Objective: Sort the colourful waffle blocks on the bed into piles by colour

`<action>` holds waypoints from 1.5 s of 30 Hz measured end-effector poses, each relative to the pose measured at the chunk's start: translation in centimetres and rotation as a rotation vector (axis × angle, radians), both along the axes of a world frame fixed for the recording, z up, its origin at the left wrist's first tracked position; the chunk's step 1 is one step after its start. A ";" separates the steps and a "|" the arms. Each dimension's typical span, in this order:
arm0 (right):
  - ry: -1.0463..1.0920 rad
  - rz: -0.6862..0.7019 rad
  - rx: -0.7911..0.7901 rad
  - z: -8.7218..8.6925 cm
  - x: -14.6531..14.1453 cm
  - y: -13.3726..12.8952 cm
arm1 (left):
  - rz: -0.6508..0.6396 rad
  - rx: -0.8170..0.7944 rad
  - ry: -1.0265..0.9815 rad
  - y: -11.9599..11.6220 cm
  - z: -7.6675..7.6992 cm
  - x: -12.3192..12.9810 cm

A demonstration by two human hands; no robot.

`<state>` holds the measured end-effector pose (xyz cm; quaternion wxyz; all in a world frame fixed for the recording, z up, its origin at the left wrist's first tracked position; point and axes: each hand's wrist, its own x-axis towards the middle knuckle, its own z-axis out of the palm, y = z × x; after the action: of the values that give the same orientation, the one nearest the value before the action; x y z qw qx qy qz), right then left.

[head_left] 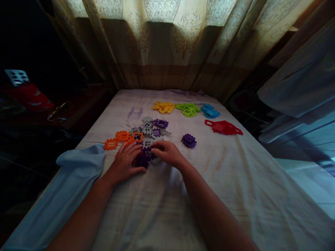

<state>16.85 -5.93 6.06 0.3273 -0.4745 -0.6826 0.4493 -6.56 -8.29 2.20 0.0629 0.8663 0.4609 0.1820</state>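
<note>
Flat notched plastic pieces lie in a mixed heap: orange pieces on the left, grey pieces and purple pieces in the middle. My left hand rests on the heap's near left side, its fingers spread over orange and purple pieces. From the right, my right hand reaches the heap with thumb and fingertips pressed together beside the purple and grey pieces; what they hold is too small to make out. A separate purple pile sits right of my right hand.
Yellow, green and blue piles line the far side of the sheet-covered surface. Red pieces lie at the right. Light blue cloth covers the left edge, and a curtain hangs behind.
</note>
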 end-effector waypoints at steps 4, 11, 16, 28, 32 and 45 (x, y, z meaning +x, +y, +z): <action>0.174 -0.212 -0.077 0.5 5.3 1.9 | -0.009 -0.038 0.016 -0.1 0.3 -0.1; 0.036 -0.687 -0.075 -0.9 13.9 2.7 | 0.001 -0.045 0.027 -0.3 0.5 0.0; -0.205 -0.743 -0.126 -2.0 14.5 2.8 | 0.000 -0.048 0.003 -0.3 0.5 0.2; -0.618 -0.628 0.061 1.8 10.6 1.8 | 0.033 0.073 -0.146 -0.6 0.9 1.0; -0.328 -0.147 0.039 1.4 5.0 1.1 | 0.048 0.107 -0.150 -0.8 0.8 1.5; -0.057 -0.048 -0.119 0.2 2.3 1.0 | 0.012 0.210 -0.146 -0.8 0.2 1.7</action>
<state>19.14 -4.90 6.25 0.2897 -0.5220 -0.6520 0.4674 -4.91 -9.13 2.41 0.0041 0.8498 0.4386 0.2924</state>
